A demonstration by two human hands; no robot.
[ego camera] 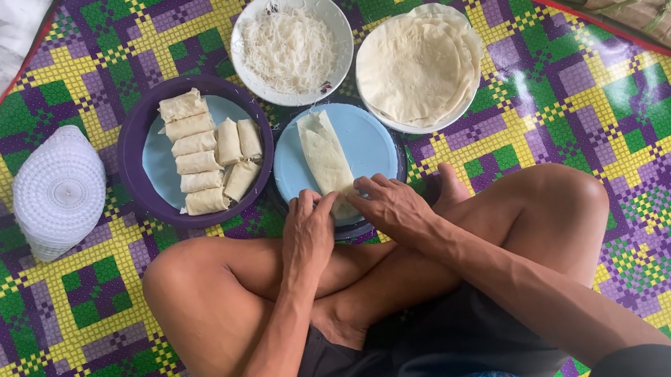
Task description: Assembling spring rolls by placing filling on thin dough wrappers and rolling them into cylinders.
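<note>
Fingers of both the left hand (307,229) and right hand (388,207) pinch the near end of a half-folded wrapper (326,156) on the blue plate (369,144), folding it; finished rolls (202,150) sit left, spare wrappers (417,68) far right.

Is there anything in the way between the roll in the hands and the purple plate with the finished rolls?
Nothing visible. The roll lies on the blue plate, and the purple plate sits right beside it on the left, rims almost touching.

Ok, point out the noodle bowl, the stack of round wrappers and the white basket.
noodle bowl (329,19), head view, right rim.
stack of round wrappers (415,68), head view, top sheet's middle.
white basket (58,194), head view, domed top.
</note>
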